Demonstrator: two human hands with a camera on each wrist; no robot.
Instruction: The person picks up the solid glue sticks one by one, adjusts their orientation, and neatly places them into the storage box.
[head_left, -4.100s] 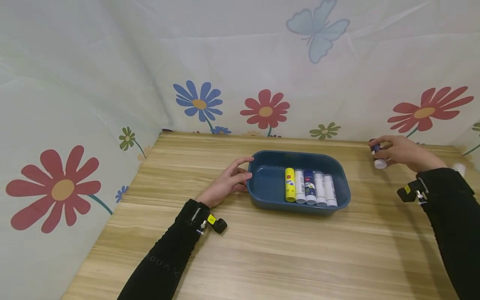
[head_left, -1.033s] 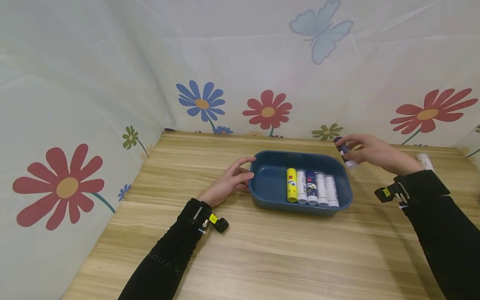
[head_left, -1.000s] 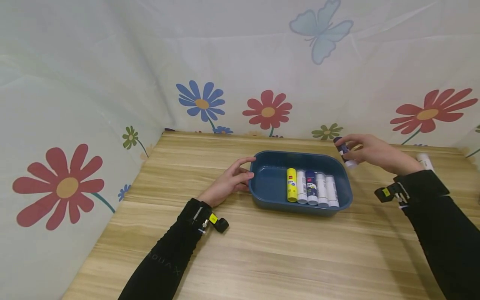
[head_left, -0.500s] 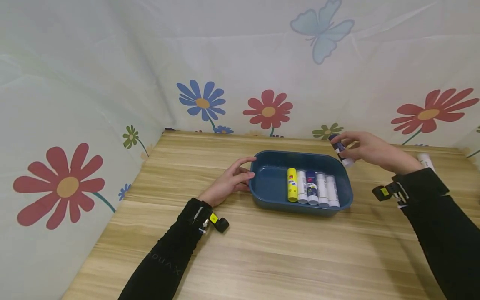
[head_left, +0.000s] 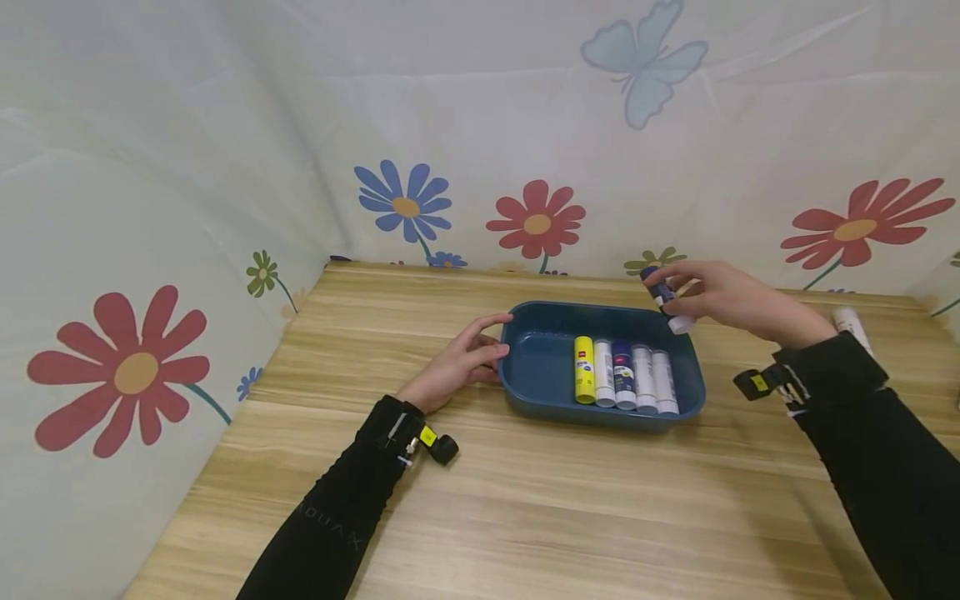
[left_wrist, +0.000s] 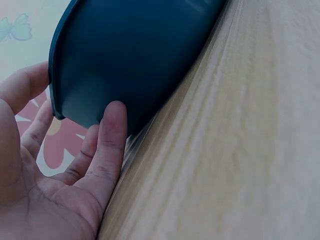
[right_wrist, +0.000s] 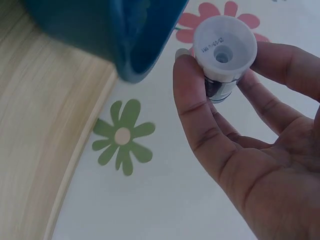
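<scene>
In the head view my right hand (head_left: 727,296) pinches a glue stick (head_left: 661,292) with a navy cap and white base. It is tilted over the back right rim of a dark blue plastic bin (head_left: 540,350). From the right wrist, the glue stick's round white base (right_wrist: 212,35) faces the camera between thumb and fingers. My left hand (head_left: 457,362) touches the bin's left end, its fingertips (left_wrist: 114,115) against the outer wall. Inside the bin a yellow glue stick (head_left: 584,371), a navy one (head_left: 623,375) and several white ones (head_left: 645,379) lie side by side.
Another white glue stick (head_left: 852,327) lies on the wooden table (head_left: 570,508) at the right, partly hidden by my right wrist. A flower-printed curtain (head_left: 465,108) stands along the table's back and left edges.
My right hand has carried the navy-and-white glue stick leftward from the right side of the table to above the bin's back right rim. My left hand stays at the bin.
</scene>
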